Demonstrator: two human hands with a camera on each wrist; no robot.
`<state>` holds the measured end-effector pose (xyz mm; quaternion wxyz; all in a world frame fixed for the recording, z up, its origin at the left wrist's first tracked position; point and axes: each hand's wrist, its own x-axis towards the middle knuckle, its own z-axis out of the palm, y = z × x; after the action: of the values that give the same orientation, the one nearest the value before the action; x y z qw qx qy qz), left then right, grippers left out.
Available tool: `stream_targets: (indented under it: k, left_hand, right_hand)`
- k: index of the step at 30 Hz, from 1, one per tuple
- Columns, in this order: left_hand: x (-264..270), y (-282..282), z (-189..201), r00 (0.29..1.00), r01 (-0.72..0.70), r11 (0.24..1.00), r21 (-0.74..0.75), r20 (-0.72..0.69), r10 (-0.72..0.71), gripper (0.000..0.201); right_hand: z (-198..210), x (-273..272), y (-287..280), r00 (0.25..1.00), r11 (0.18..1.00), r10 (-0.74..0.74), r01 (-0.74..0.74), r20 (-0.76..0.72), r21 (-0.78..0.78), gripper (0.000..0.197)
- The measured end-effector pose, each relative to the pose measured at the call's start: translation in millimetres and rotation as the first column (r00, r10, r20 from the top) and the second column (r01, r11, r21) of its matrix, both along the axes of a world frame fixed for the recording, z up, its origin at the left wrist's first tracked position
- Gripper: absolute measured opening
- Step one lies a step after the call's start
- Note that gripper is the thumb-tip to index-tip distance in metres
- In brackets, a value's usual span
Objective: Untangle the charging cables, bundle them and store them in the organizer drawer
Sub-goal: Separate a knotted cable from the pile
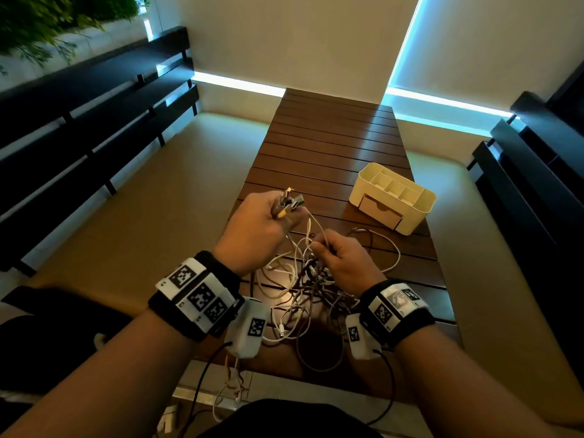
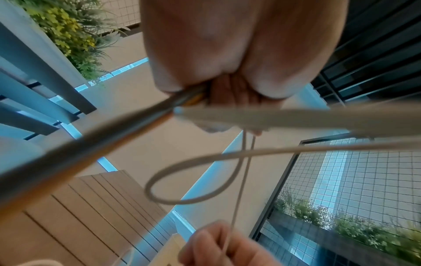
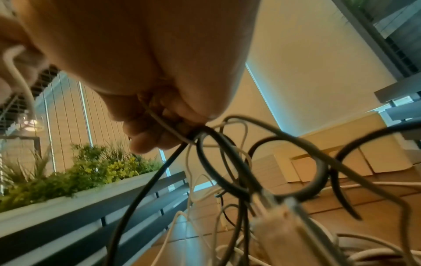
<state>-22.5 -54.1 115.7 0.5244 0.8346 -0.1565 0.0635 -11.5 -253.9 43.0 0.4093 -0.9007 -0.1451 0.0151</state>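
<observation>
I'm still in the untangling step, by my reading; nothing is bundled and nothing is stored. Nearest me, below and between my wrists, the tangle (image 1: 303, 295) of white and dark cables lies heaped on the table (image 1: 331, 147), with loops spilling off the near edge. It has no single axis there, only crossing loops.

My right hand (image 1: 344, 263) sits just above the heap, fingers curled round a few strands; the right wrist view shows a thin white strand and dark cables clamped under the fingers (image 3: 145, 133). My left hand (image 1: 256, 229) is raised, a little farther out and to the left, fist closed on a gathered bunch of plugs (image 1: 289, 202). The plugs point up and away from me, and the strands run taut from that fist down and right to the other hand, so the working axis is that diagonal.

Next, I judge, I should pull one strand free along that line without tightening the knots.

Beyond my right hand, well apart, stands the organizer (image 1: 393, 197), its drawer (image 1: 380, 211) closed and facing me.
</observation>
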Motion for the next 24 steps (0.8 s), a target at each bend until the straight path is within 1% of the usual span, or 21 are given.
stream_targets:
  k: [1,3,5,6,7,8,9,10,11,13,15,16,17,19,22,24]
  left_hand:
    - [-2,1,3,1.0,0.009,0.998,-0.059,0.006,-0.009,0.027]
    - [-8,4,8,1.0,0.013,0.973,-0.231,-0.018,-0.018,0.025]
    - [-9,10,13,0.997,-0.037,0.912,-0.408,-0.083,0.003,0.022]
    - [-7,15,13,0.993,-0.064,0.888,-0.456,-0.119,0.01,0.021]
    - [-5,20,12,0.989,-0.078,0.883,-0.464,-0.146,0.011,0.023]
    - [-2,24,10,0.986,-0.087,0.901,-0.425,-0.169,0.015,0.026]
    - [2,29,6,0.982,-0.098,0.936,-0.337,-0.184,0.037,0.03]
    - [6,34,2,0.979,-0.121,0.968,-0.22,-0.189,0.08,0.033]
    - [11,38,-1,0.971,-0.157,0.983,-0.098,-0.195,0.136,0.035]
    - [16,44,-7,0.947,-0.217,0.971,0.096,-0.22,0.234,0.035]
    - [18,49,-10,0.931,-0.226,0.95,0.214,-0.24,0.275,0.037]
    - [18,51,-10,0.927,-0.221,0.943,0.248,-0.247,0.282,0.038]
    - [18,51,-9,0.926,-0.214,0.941,0.262,-0.252,0.28,0.037]
    - [15,49,-3,0.931,-0.201,0.95,0.239,-0.256,0.262,0.03]
    - [11,45,13,0.951,-0.226,0.968,0.108,-0.19,0.244,0.013]
    - [9,41,23,0.96,-0.234,0.971,0.046,-0.145,0.238,0.01]
  right_hand:
    - [-4,2,-2,1.0,1.0,-0.005,0.005,-0.005,-0.015,0.015]
    - [-11,7,-6,0.999,0.998,-0.024,0.022,-0.034,-0.052,0.014]
    - [-15,12,-13,0.996,0.994,-0.068,0.063,-0.06,-0.086,0.017]
    - [-16,13,-16,0.994,0.992,-0.084,0.077,-0.068,-0.096,0.018]
    - [-16,14,-17,0.993,0.992,-0.089,0.082,-0.075,-0.094,0.018]
    - [-15,15,-17,0.991,0.992,-0.098,0.09,-0.087,-0.084,0.019]
    - [-14,16,-18,0.989,0.992,-0.114,0.108,-0.099,-0.064,0.019]
    - [-11,16,-19,0.984,0.99,-0.143,0.14,-0.111,-0.036,0.02]
    - [-9,17,-20,0.977,0.984,-0.174,0.176,-0.124,0.008,0.019]
    - [-2,16,-23,0.964,0.964,-0.21,0.232,-0.165,0.131,0.018]
    - [8,15,-24,0.959,0.935,-0.217,0.257,-0.181,0.245,0.02]
    - [13,15,-23,0.96,0.927,-0.23,0.267,-0.162,0.265,0.022]
    - [17,16,-22,0.96,0.927,-0.249,0.274,-0.128,0.256,0.023]
    - [22,18,-21,0.962,0.949,-0.273,0.273,-0.021,0.159,0.023]
    - [18,21,-20,0.965,0.969,-0.236,0.242,0.113,-0.041,0.018]
    - [12,21,-20,0.962,0.961,-0.216,0.24,0.168,-0.14,0.017]
